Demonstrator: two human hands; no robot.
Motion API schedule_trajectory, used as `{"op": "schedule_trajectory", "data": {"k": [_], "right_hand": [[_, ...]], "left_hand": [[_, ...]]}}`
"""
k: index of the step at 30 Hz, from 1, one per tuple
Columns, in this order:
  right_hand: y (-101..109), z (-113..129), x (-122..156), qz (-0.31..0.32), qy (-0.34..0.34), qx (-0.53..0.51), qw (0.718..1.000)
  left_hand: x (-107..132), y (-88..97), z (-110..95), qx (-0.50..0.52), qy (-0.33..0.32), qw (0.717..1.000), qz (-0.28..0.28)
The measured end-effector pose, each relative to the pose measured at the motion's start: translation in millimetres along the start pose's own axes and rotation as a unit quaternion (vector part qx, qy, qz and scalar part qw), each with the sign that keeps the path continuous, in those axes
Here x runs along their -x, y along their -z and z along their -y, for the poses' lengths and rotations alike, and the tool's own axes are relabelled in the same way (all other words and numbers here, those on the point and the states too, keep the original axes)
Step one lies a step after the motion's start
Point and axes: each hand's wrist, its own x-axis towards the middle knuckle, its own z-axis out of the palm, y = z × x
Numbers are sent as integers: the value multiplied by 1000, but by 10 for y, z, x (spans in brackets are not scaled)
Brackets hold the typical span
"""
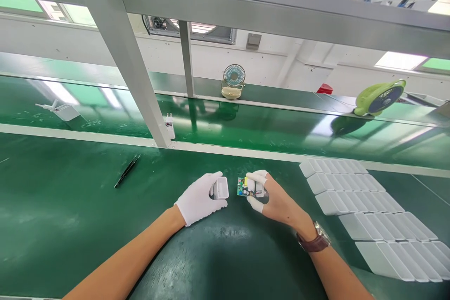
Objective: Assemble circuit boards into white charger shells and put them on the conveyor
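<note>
Over the green bench [70, 239], head view, left hand [199, 199]: gloved, thumb and fingers gripping a small white housing [221, 188], its hollow facing the camera.
Right hand [279, 200]: white-capped fingertips gripping a circuit board [242, 188], near the housing but not touching it.
Board handling: best pinched by its edges, pressure kept off the raised parts, held level and square to the housing.
Housing handling: a light, steady grip should avoid squeezing the walls inward.
Surroundings: black tweezers [127, 171] left, rows of white pieces [358, 201] right.
</note>
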Motion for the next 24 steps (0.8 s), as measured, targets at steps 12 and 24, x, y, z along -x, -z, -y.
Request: {"op": "schedule_trajectory", "data": {"k": [12, 24], "right_hand": [[-124, 187, 89, -39, 60, -62, 996], [-135, 287, 70, 1, 93, 18, 996]], "left_hand": [[4, -62, 99, -40, -97, 994, -9], [15, -103, 96, -59, -130, 990, -15]]}}
